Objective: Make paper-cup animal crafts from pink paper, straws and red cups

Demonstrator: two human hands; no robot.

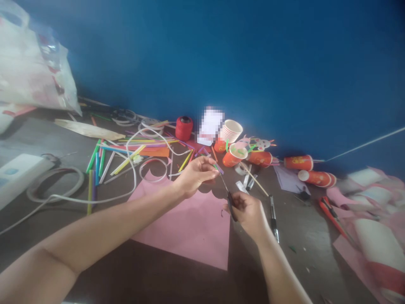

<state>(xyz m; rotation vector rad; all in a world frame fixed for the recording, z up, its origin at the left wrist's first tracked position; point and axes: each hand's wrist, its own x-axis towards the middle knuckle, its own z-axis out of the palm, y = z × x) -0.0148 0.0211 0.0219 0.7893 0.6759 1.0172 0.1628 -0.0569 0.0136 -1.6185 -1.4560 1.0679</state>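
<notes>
The counter [161,278] is a dark, smooth surface with its far side adjoining a plain blue wall [221,55]. The grip of the left hand [196,177] is closed, thumb against fingers, on a small green piece [216,166]; its exact form is too small to tell. The grip of the right hand [249,211] is closed around the handles of the dark scissors [232,206], whose blades point at the left fingertips. Both items are held above the scalloped far edge of a pink sheet [190,223], which lies flat on the counter. Beyond the sheet stand a red spool [184,129] and an upright orange cup [235,156]. Colored straws [129,160] and a looped white cable [134,169] occupy the left side. A pen [273,217] and a red cutter [333,216] lie to the right; a white plastic bag [34,71] is at far left
</notes>
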